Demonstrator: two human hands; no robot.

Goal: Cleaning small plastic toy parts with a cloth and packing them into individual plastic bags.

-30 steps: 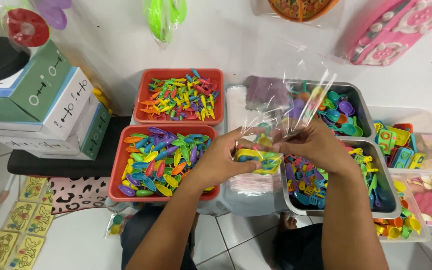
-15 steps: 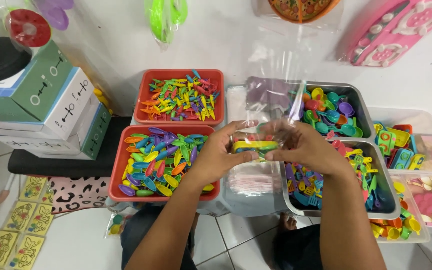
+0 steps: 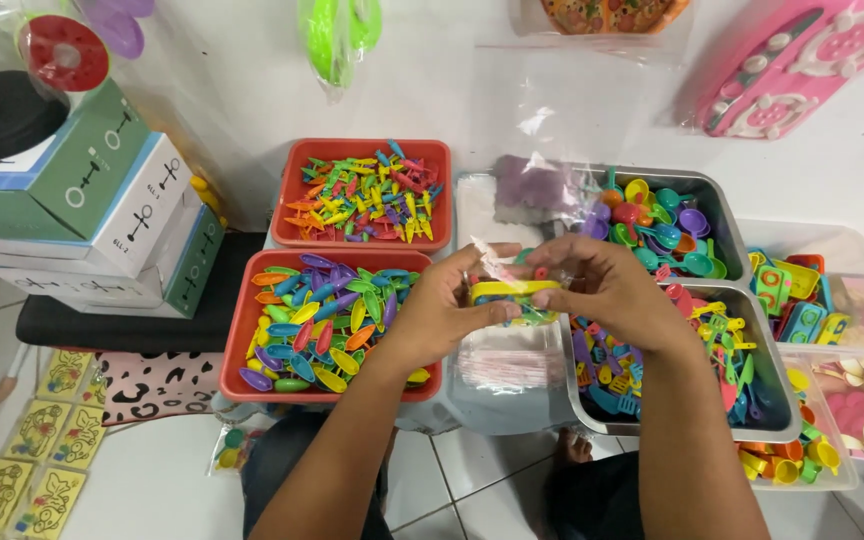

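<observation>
Head view: hands are meeting at the centre of the frame, above a stack of clear bags (image 3: 508,365).
Left hand (image 3: 439,315): fingers are curling narrow and pinching the left end of a yellow toy tray (image 3: 512,291).
Right hand (image 3: 607,285): fingers are closing narrow on the tray's right end and on a clear plastic bag (image 3: 500,266) that is crumpling over the tray.
Toy tray: it is lying level between the two hands, long axis running left to right across the frame, small coloured pieces showing under it.
Key relation: tray is sitting directly between both sets of fingertips, each hand touching one end; neither hand is nearer.
Lower left of hands: red tray of coloured toy spoons (image 3: 324,318).
Upper left of hands: red tray of small toy forks (image 3: 364,193).
Right of hands: grey bins of mixed toy utensils (image 3: 667,225).
Far left: stacked boxes (image 3: 102,200).
</observation>
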